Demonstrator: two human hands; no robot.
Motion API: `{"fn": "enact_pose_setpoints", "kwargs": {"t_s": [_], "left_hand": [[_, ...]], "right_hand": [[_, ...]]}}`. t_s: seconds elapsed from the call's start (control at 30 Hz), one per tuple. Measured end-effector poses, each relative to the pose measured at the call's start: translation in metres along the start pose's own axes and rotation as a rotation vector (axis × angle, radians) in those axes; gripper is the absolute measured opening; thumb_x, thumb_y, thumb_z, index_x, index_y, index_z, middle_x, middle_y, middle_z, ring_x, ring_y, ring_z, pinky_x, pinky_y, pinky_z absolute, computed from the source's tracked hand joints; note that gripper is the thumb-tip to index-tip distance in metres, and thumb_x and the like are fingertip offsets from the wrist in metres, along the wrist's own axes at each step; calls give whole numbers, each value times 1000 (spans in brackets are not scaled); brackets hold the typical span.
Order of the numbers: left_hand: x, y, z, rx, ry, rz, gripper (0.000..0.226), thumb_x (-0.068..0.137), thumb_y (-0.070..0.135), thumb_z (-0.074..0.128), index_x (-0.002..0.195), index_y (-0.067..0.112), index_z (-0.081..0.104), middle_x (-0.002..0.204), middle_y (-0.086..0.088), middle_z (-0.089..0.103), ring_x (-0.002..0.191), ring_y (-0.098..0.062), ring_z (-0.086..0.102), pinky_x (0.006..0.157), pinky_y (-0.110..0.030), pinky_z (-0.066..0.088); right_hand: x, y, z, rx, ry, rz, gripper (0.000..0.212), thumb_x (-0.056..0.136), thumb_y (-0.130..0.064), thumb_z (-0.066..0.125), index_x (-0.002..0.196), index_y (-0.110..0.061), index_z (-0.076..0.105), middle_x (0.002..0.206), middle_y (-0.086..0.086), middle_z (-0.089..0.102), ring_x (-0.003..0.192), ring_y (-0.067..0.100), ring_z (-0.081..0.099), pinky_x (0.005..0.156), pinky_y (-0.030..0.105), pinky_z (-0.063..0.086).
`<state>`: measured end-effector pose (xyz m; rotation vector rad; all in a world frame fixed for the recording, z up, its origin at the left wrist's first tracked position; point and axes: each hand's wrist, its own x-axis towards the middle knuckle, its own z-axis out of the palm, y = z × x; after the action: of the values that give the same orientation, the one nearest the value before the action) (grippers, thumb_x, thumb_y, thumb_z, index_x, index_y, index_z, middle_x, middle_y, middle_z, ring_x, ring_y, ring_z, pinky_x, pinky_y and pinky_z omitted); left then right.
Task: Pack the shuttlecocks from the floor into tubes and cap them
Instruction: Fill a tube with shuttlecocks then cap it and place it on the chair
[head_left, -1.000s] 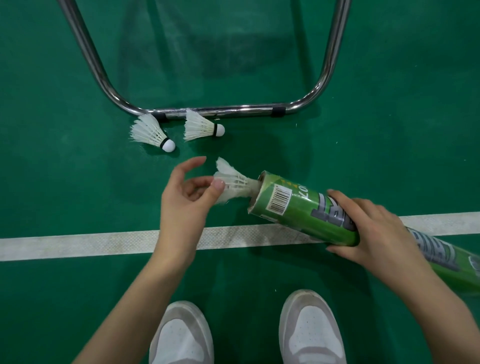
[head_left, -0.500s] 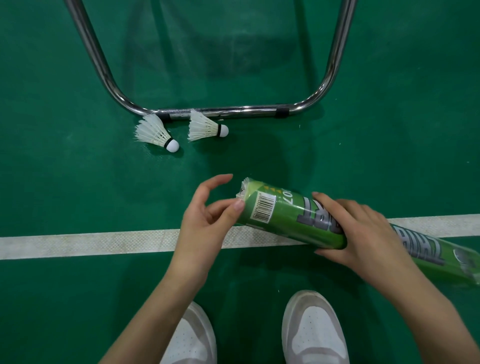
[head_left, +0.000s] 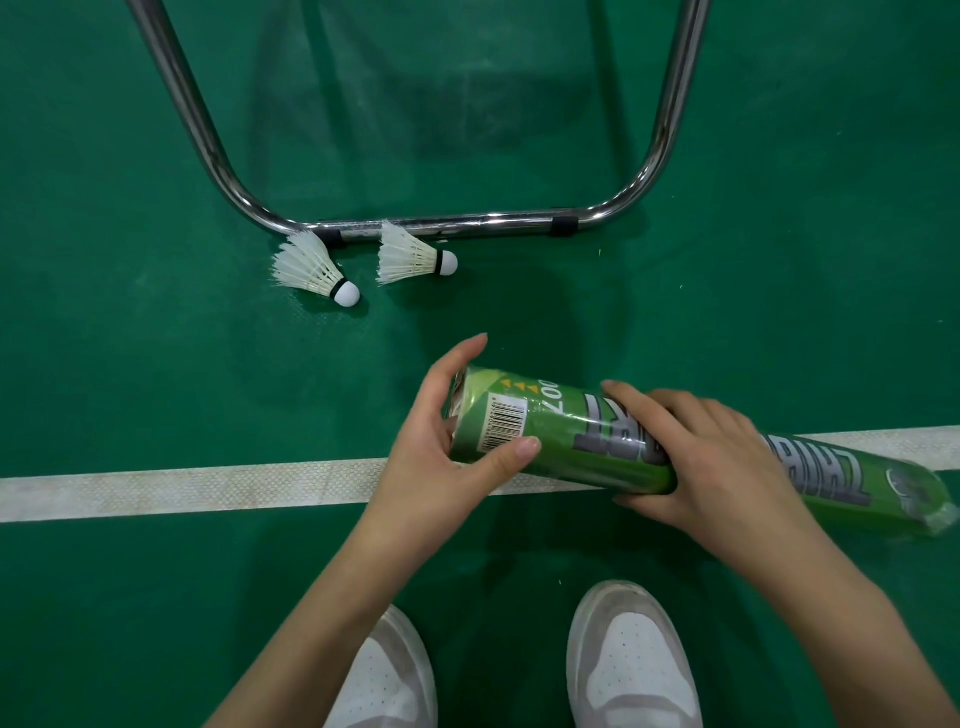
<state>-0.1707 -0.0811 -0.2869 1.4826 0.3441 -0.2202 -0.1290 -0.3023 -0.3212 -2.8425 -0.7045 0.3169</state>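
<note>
Head view, looking down at green court floor (head_left: 130, 395). Green tube (head_left: 566, 441) lying nearly level across frame centre, long axis running from open mouth at centre-left to far end at right edge. Right hand (head_left: 691, 457) wrapped over tube's middle, fingers curled round it. Left hand (head_left: 441, 441) cupped against the mouth, thumb pressed on the barcode label, fingers fairly straight across the opening. Two shuttlecocks (head_left: 311, 267) (head_left: 413, 258) lying up and left of the tube, against the chrome rail (head_left: 467, 228), well apart from both hands, left hand nearer. Feathers white and splayed, cork tips rounded; tube glossy, film-wrapped, cylindrical. No cap visible.
</note>
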Motion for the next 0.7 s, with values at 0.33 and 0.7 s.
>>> {"fn": "enact_pose_setpoints", "kwargs": {"t_s": [0.33, 0.7], "left_hand": [[7, 9, -7, 144, -185, 63, 90, 67, 19, 76, 135, 53, 26, 99, 5, 64, 83, -5, 65, 76, -11, 47], [50, 3, -44, 158, 114, 77, 57, 83, 34, 55, 137, 34, 35, 76, 4, 74, 77, -8, 69, 79, -15, 51]], "right_hand": [[1, -3, -1, 3, -20, -37, 105, 49, -43, 87, 136, -34, 30, 109, 3, 60, 94, 28, 59, 84, 43, 47], [15, 1, -3, 14, -88, 23, 104, 56, -45, 83, 141, -37, 24, 117, 3, 57, 104, 28, 55, 88, 41, 42]]}}
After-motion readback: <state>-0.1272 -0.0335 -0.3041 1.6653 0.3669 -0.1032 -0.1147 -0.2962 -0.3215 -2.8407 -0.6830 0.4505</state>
